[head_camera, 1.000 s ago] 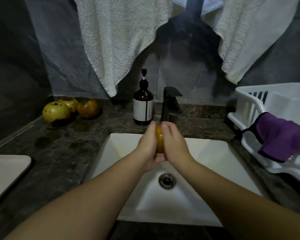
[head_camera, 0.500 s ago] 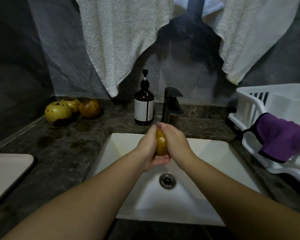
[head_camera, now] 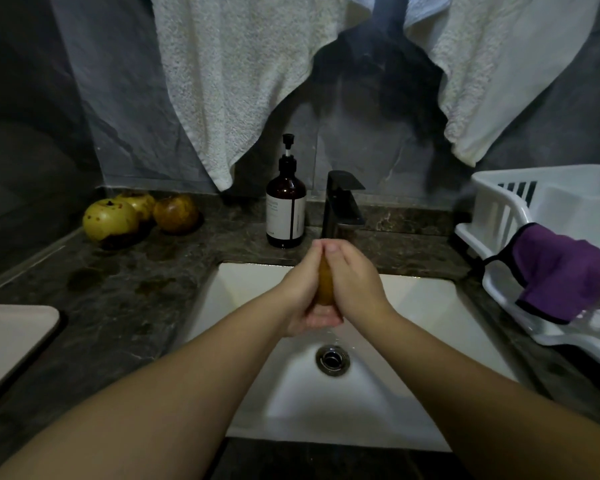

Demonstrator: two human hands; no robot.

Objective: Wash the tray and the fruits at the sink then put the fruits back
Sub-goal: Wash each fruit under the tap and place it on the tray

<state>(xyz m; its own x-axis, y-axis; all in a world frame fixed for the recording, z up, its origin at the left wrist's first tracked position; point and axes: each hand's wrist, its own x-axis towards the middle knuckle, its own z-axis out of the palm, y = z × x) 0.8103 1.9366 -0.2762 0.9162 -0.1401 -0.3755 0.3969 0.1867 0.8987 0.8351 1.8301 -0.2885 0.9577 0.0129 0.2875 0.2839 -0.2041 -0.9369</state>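
Over a white sink (head_camera: 250, 289) set in a dark stone counter (head_camera: 125, 299), left hand (head_camera: 300, 289) and right hand (head_camera: 355, 284) cupped together, fingers curled round a yellow-brown fruit (head_camera: 325, 287) held between the palms below a black tap (head_camera: 342, 206). Three more fruits (head_camera: 139, 214) grouped on the counter at back left, a pale tray (head_camera: 11, 337) at the left edge. Beside the tap a brown pump bottle (head_camera: 286, 209); at right a white rack (head_camera: 499, 216) with a purple cloth (head_camera: 565, 271) draped over its rim.

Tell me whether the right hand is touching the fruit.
Touching. The head view shows the right hand pressed against the fruit, opposite the left hand.
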